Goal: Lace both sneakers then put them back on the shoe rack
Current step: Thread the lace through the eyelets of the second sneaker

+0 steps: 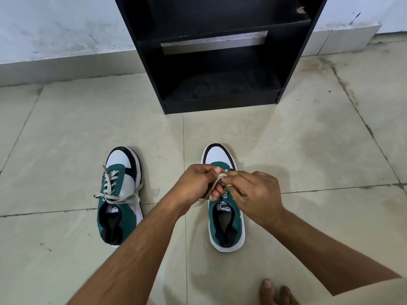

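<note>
Two green, white and black sneakers stand on the tiled floor, toes toward the rack. The left sneaker [120,194] is laced, its grey lace tied in a loose bow. Over the tongue of the right sneaker [224,216], both hands meet. My left hand [196,183] pinches a loop of the grey lace [214,183]. My right hand [253,194] grips the other strand of the same lace, fingers closed. The hands hide most of that shoe's eyelets. The black shoe rack [220,62] stands just beyond the shoes, its shelves bare.
A pale wall with a tiled skirting [66,67] runs behind the rack. My bare toes [275,293] show at the bottom edge, right of centre. Open floor tiles [308,139] lie between the shoes and the rack.
</note>
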